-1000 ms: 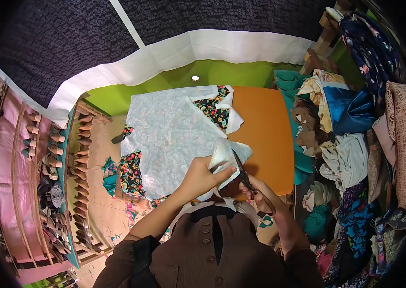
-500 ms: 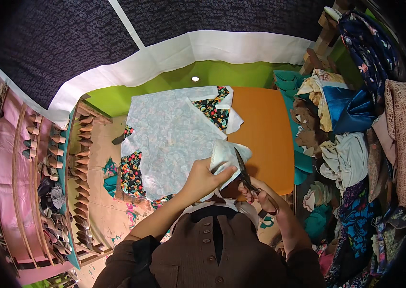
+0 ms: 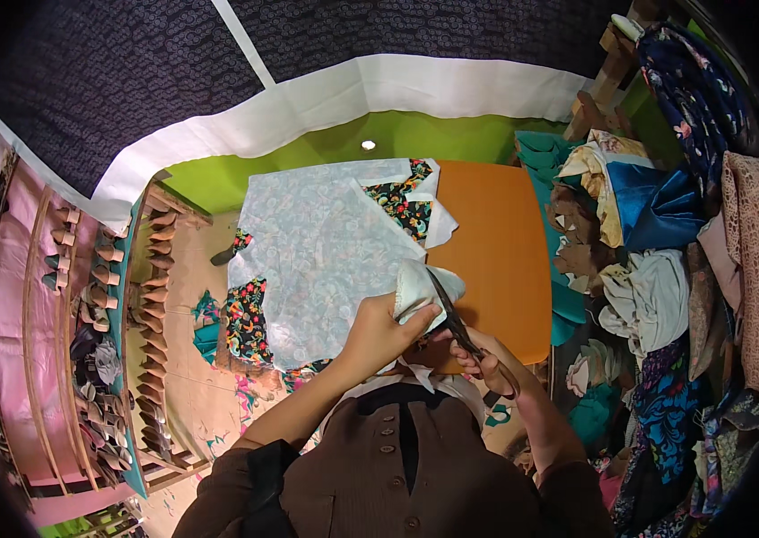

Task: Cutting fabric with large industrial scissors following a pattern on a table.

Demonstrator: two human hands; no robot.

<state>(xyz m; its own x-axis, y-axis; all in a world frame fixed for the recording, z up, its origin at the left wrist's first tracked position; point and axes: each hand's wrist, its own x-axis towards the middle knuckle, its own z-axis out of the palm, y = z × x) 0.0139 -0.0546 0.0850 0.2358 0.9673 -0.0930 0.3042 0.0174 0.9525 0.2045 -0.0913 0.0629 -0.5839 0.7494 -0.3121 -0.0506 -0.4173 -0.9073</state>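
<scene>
My left hand (image 3: pixel 386 325) grips a piece of white fabric (image 3: pixel 414 285), thumb on top, above the near edge of the table. In my right hand (image 3: pixel 480 352) is a pair of dark scissors (image 3: pixel 454 316), its handles round my fingers and its blades pointing up and away across the right part of the white fabric. Whether the blades are closed I cannot tell. Beyond my hands a large piece of floral fabric (image 3: pixel 247 321), mostly pale side up, covers the left of the orange table (image 3: pixel 498 242). A white strip hangs near my waist.
Folded and heaped cloths, among them a blue satin one (image 3: pixel 653 204) and a white one (image 3: pixel 644 300), are piled along the right. Racks of shoe-shaped pieces (image 3: pixel 153 309) stand at the left. Fabric scraps (image 3: pixel 207 327) lie on the floor. A dark patterned curtain (image 3: pixel 415 31) hangs beyond the table.
The scissors have shifted slightly left, their blades now further over the white fabric. My left hand keeps its hold, and the fabric has tipped a little to the left.
</scene>
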